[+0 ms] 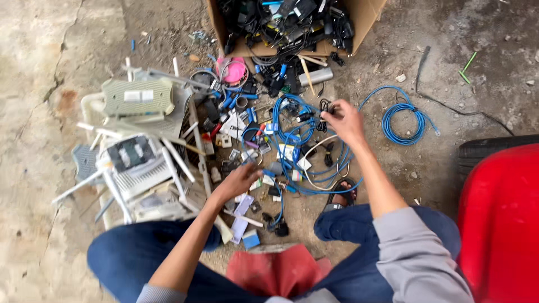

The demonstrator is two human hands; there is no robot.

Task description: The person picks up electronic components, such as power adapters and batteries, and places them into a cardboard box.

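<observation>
I sit over a heap of scrap electronics on a concrete floor. My right hand point(345, 119) reaches forward and pinches a thin black cable point(324, 108) at the far edge of a tangle of blue cables point(297, 143). My left hand point(238, 180) hovers low over small connectors, plugs and white plastic bits point(247, 163), fingers curled; whether it holds anything is hidden. A white looped cord point(318, 168) lies among the blue cables.
A cardboard box point(368, 14) full of black cables and adapters stands at the top. Grey-white routers with antennas point(137, 163) pile at the left. A coiled blue cable point(401, 120) lies to the right, a red plastic seat point(499, 219) at far right.
</observation>
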